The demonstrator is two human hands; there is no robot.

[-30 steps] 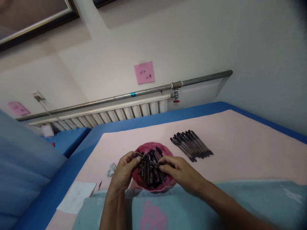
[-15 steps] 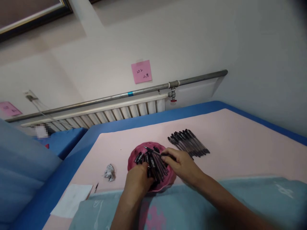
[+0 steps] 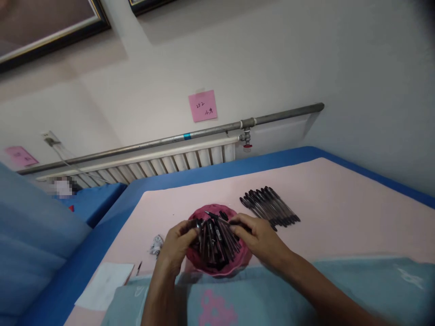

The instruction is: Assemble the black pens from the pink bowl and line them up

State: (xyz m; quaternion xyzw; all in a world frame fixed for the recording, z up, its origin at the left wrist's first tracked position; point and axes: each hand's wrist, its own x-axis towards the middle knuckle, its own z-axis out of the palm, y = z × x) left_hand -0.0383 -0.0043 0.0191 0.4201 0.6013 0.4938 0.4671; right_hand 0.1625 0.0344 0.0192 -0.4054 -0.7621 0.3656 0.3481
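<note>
A pink basket [image 3: 224, 273] with a wavy rim holds a heap of black pens and caps [image 3: 217, 240]. At its right side, my right hand [image 3: 253, 231] pinches an uncapped pen [image 3: 215, 216], whose point is directed to the upper left over the heap. My left hand [image 3: 178, 240] is at the basket's left rim, thumb and fingers closed on a small dark piece that looks like a pen cap [image 3: 198, 223]; the fingers partly cover it. To the right, a row of capped pens [image 3: 270, 207] lies side by side on the pink sheet.
On the pink sheet [image 3: 340, 208] at left lie a crumpled wrapper [image 3: 157, 245], a white paper [image 3: 105, 285] and a small dark stick-like piece [image 3: 139, 268]. A teal cloth [image 3: 272, 294] covers the near edge. Behind the blue table edge stands a radiator [image 3: 176, 164].
My left hand has come up out of the heap and moved left to the basket's rim, fingers closed on the small dark piece. My right hand still holds the pen in nearly the same place.
</note>
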